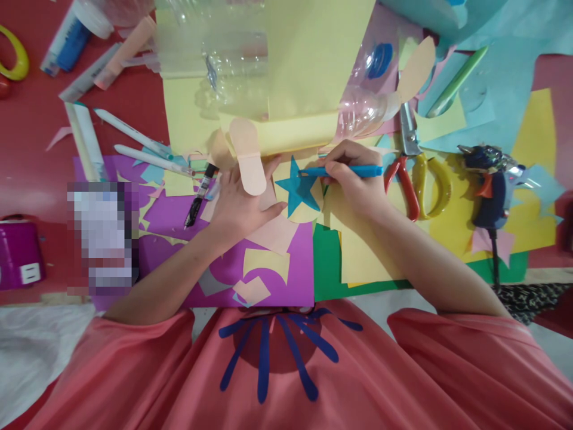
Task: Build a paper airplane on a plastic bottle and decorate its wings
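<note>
My right hand [356, 179] is closed round a blue pen [364, 171], whose tip end lies over the upper right of a blue paper star [298, 190]. The star rests on a pale yellow paper piece. To its left, my left hand [246, 200] lies flat with fingers spread over paper scraps. A pale pink rounded paper strip [249, 158] covers part of its fingers. Just left of that hand is a black marker [201, 194]. Scissors with red and yellow handles [418, 173] lie right of my right hand.
At right, a dark blue glue gun [495, 191] lies on yellow paper. Clear plastic bottles [233, 71] stretch across the back. Pens and markers [134, 134] are at left, above a blurred-out phone-like object [105, 239]. A magenta case [20, 254] sits far left.
</note>
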`<state>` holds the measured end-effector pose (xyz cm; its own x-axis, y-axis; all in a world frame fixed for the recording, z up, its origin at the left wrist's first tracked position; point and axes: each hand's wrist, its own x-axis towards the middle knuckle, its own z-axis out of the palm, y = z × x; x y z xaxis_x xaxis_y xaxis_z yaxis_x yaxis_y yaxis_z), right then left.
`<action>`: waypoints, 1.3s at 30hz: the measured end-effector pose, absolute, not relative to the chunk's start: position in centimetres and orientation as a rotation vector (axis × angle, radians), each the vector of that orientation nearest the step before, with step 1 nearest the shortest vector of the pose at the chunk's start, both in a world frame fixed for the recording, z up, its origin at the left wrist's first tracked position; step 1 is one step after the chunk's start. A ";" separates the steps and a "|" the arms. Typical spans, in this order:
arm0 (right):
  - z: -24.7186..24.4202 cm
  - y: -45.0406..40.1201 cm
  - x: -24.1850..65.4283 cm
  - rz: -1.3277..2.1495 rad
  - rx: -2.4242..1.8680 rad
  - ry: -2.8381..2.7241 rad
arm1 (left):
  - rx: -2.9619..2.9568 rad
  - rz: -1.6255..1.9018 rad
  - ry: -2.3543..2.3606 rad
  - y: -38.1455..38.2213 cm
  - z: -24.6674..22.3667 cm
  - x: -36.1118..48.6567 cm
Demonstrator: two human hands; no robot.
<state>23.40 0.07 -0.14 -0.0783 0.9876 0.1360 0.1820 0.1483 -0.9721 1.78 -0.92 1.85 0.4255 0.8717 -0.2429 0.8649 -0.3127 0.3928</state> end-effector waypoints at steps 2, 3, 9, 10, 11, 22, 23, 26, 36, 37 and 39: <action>0.0 0.1 23.4 1.064 -1.189 -1.456 | 2.224 0.031 1.463 -0.9 1.8 1.7; 0.1 0.1 23.4 1.068 -1.184 -1.454 | 2.226 0.037 1.463 -0.9 1.7 1.7; 0.2 0.0 23.5 1.093 -1.224 -1.439 | 2.204 -0.023 1.497 -0.9 2.0 1.9; 0.2 0.0 23.5 1.099 -1.235 -1.434 | 2.198 -0.040 1.502 -0.9 2.1 2.0; 0.2 -0.1 23.4 1.102 -1.245 -1.428 | 2.193 -0.053 1.505 -0.9 2.2 2.0; -0.3 -0.1 23.4 1.082 -1.215 -1.436 | 2.226 0.006 1.488 -1.0 1.8 1.8; -0.2 0.0 23.4 1.081 -1.212 -1.444 | 2.224 0.013 1.487 -1.0 1.8 1.8; -0.1 0.0 23.4 1.082 -1.205 -1.473 | 2.218 0.011 1.482 -0.9 1.8 1.8; 0.2 0.0 23.4 1.081 -1.216 -1.493 | 2.211 0.005 1.476 -0.9 2.0 1.9; 0.1 0.0 23.4 1.084 -1.211 -1.493 | 2.216 0.014 1.471 -0.9 2.0 1.8; -0.1 -0.1 23.4 1.088 -1.210 -1.499 | 2.217 0.014 1.471 -0.9 1.9 1.8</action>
